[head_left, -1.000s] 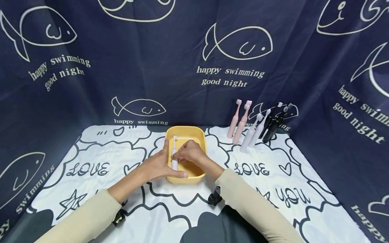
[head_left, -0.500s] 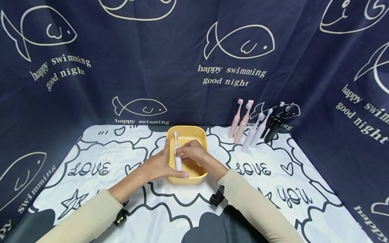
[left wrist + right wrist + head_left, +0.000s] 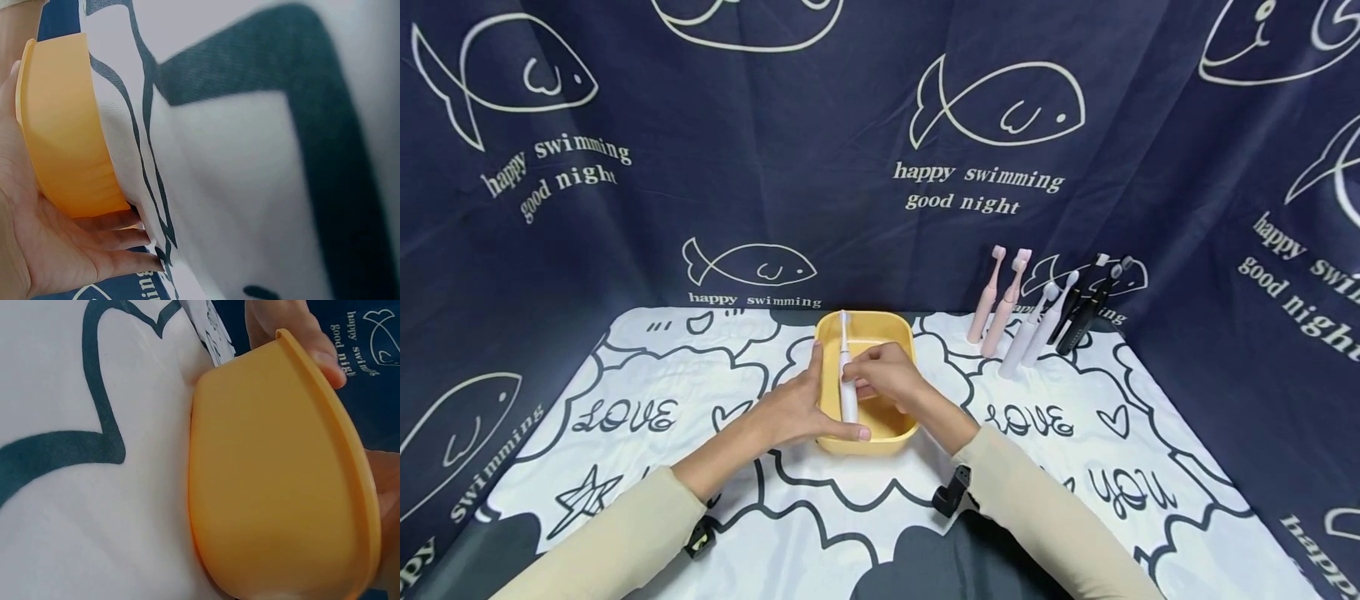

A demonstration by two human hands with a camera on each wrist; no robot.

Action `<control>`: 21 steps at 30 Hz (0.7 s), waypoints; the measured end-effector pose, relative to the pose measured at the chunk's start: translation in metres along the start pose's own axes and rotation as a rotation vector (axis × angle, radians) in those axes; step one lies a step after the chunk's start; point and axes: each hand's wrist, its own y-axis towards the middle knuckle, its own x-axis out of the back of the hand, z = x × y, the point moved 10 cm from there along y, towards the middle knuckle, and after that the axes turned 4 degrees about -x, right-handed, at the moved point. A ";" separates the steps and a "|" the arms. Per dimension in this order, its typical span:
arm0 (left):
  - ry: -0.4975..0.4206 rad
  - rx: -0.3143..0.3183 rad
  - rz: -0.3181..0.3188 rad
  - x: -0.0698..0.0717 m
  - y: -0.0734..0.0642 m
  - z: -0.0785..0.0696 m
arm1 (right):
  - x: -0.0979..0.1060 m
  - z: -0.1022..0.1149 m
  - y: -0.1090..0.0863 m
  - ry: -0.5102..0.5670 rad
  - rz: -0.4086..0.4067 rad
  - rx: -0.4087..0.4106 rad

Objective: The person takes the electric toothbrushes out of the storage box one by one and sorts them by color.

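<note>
A pale electric toothbrush (image 3: 849, 407) stands tilted over the left half of the yellow box (image 3: 880, 446), head toward the back. My right hand (image 3: 892, 377) pinches its handle between thumb and fingers. My left hand (image 3: 793, 408) holds the box at its left side, thumb over the near rim and fingers along the outer wall. In the left wrist view those fingers (image 3: 112, 239) lie against the outside of the yellow box (image 3: 69, 131). The right wrist view shows mainly the box's wall (image 3: 275, 475); the rim hides most of my right hand.
At the back right stand two pink toothbrushes (image 3: 997, 317), two pale lilac toothbrushes (image 3: 1017, 346) and black toothbrushes (image 3: 1081, 321), close together. A white cloth (image 3: 647, 392) with dark drawings covers the table. Dark blue fish-print fabric (image 3: 850, 167) hangs behind and at the sides.
My right hand has lifted the toothbrush and shifted it slightly right; its head now reaches up to the box's far rim. The left hand keeps its hold on the box.
</note>
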 end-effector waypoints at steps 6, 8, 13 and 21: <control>-0.009 -0.013 -0.010 0.001 0.000 -0.001 | 0.013 0.010 -0.010 0.052 -0.041 0.061; -0.014 -0.013 -0.014 0.001 -0.001 -0.001 | 0.018 0.015 -0.014 0.069 -0.060 0.089; -0.035 0.000 -0.011 0.000 -0.002 0.000 | 0.036 0.027 -0.028 0.165 -0.079 0.156; -0.053 -0.006 -0.009 0.001 -0.001 0.001 | 0.068 0.033 -0.039 0.230 -0.108 0.185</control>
